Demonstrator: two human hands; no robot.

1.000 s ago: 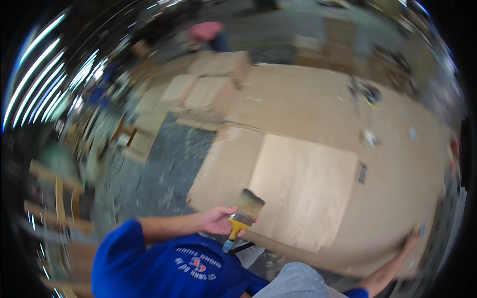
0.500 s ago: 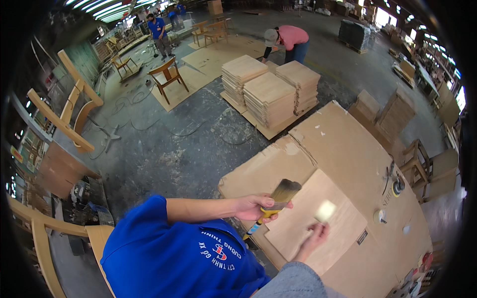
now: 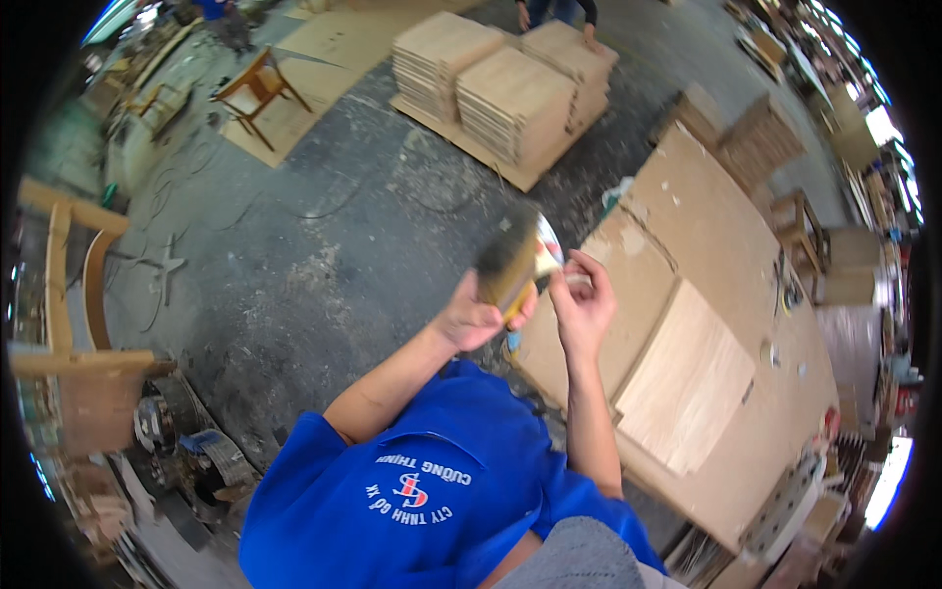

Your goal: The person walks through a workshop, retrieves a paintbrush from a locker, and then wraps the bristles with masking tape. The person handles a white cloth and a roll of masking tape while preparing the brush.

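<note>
My left hand (image 3: 473, 316) is closed round a flat paintbrush (image 3: 508, 257), its dark bristles up and its handle yellow. Close beside the brush, my right hand (image 3: 587, 302) has thumb and forefinger pinched at a small pale yellow piece (image 3: 546, 261). A white curved edge shows just behind that piece; motion blurs both, so I cannot tell their kind. Both hands are raised in front of my blue shirt, over the table's near left edge. A flat wooden panel (image 3: 687, 378) lies on the cardboard-covered table (image 3: 721, 226), to the right of my hands.
Stacked wooden panels (image 3: 515, 93) stand on a low board across the floor, with a person's hands on the far stack. A wooden chair (image 3: 260, 93) is at the far left. Wooden frame parts (image 3: 93, 285) stand on my left. Small tools (image 3: 785, 285) lie at the table's right edge.
My right hand has left the panel and come up left to the brush with the pale piece. My left hand has lifted the brush higher. The view has tilted down.
</note>
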